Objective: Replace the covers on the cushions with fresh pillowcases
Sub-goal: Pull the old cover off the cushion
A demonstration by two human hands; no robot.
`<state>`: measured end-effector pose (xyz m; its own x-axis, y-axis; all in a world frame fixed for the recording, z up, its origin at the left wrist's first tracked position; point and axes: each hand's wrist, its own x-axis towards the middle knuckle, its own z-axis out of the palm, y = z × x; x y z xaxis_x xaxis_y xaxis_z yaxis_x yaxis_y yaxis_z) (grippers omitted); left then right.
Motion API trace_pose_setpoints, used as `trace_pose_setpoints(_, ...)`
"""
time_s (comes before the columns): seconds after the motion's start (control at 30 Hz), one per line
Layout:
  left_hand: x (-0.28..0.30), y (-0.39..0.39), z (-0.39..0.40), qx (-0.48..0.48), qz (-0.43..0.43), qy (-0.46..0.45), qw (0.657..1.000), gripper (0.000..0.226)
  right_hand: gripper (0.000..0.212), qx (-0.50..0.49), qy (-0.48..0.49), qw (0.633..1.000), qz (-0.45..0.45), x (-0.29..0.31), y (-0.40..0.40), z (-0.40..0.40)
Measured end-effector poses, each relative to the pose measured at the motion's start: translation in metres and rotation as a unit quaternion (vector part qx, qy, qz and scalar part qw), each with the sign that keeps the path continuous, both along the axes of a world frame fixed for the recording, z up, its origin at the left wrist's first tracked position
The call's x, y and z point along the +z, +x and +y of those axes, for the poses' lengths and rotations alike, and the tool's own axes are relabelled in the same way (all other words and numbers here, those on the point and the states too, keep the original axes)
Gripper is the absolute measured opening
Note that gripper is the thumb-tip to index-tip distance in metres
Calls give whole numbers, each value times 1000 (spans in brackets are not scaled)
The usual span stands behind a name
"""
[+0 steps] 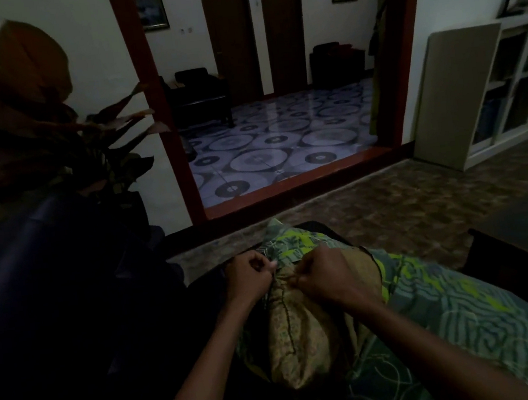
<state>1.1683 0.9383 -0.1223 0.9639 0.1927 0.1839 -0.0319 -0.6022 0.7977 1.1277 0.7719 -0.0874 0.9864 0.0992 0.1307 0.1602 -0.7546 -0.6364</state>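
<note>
In a dim room, low in the centre of the frame, a person's two bare hands worked at a plump cushion in tan, finely patterned fabric (299,337) lying on the lap. The left hand (248,275) was closed in a fist, its grip pinching the edge of a green and lime patterned pillowcase (459,306). The right hand (322,278) was likewise curled tight, pinching fabric at the cushion's far end, though which layer it held was hard to tell. The pillowcase was bunched around that end and spread toward the lower right. Judging by this, the hands held the opening apart so the cover could slide along the cushion. Beyond, upper centre, a red-framed doorway (301,189) opened onto a circle-patterned tiled floor (269,140).
</note>
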Motion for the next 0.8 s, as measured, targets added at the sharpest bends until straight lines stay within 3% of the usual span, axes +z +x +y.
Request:
trace_pose_setpoints(0.23,4,-5,-2,69,-23,7,997,22,4,62,-6,998,-10,13,-35,-17)
trace_pose_setpoints(0.43,20,1,3,-1,-39,43,998,14,6,64,14,998,7,26,-45,-30)
trace_pose_setpoints(0.5,33,4,0,-60,-57,43,996,33,11,64,18,998,12,29,-46,-31)
trace_pose_setpoints(0.6,42,5,-11,-102,8,-7,995,52,17,93,3,995,18,26,-50,-26)
trace_pose_setpoints(0.7,29,3,-11,-44,-38,5,998,26,5,89,1,996,22,20,-48,-20)
trace_pose_setpoints(0.8,31,-3,-16,-45,-78,9,996,4,43,14,37,999,-16,18,-43,-7)
